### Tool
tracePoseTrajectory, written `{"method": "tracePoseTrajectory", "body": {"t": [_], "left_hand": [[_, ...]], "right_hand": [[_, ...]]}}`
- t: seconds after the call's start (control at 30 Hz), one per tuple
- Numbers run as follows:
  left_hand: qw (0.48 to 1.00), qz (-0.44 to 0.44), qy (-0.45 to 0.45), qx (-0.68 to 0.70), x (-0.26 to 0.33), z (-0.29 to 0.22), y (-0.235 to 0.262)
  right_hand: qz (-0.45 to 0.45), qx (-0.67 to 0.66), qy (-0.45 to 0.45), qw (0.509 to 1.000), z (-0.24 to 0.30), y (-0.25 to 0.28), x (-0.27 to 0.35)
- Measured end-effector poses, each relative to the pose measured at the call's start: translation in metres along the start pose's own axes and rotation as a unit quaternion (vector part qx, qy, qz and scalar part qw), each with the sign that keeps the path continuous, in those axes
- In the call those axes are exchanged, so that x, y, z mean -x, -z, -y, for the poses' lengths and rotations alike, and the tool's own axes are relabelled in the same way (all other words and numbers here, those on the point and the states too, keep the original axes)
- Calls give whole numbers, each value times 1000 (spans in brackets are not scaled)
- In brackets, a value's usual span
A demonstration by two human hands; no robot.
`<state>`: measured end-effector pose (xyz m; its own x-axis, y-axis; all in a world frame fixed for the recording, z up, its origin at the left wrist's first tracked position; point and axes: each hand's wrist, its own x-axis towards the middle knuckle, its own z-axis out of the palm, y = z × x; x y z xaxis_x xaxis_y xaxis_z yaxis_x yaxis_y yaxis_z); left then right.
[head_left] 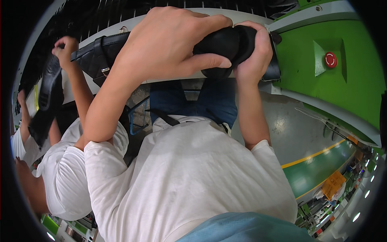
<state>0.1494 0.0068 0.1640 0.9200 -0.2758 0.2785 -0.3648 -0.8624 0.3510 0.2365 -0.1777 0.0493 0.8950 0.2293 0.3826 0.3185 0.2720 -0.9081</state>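
A black shoe or boot with a rounded, smooth surface is held up between my two hands above a pale work surface. My left hand lies over its left side, thumb along the lower edge and fingers across the top. Around its right end my right hand is curled. To the left, a black leather boot part with a strap and a small metal buckle runs behind my left forearm; whether it joins the held piece is hidden. Another black edge shows just right of my right wrist.
At left, a co-worker's hand is raised by a black boot. A green machine with a red push button stands at right. Dark slats run behind the pale work surface.
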Motion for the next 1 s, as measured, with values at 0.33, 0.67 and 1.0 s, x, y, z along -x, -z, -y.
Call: {"method": "tracePoseTrajectory", "body": {"t": [0.33,0.67,1.0], "left_hand": [[1000,18,15,-1,4,4,-4],[999,32,29,2,4,-5,-5],[999,27,15,-5,2,-3,-4]], "right_hand": [[37,31,116,992,-1,2,-4],[41,34,89,995,3,9,1],[69,99,125,985,8,15,-5]]}}
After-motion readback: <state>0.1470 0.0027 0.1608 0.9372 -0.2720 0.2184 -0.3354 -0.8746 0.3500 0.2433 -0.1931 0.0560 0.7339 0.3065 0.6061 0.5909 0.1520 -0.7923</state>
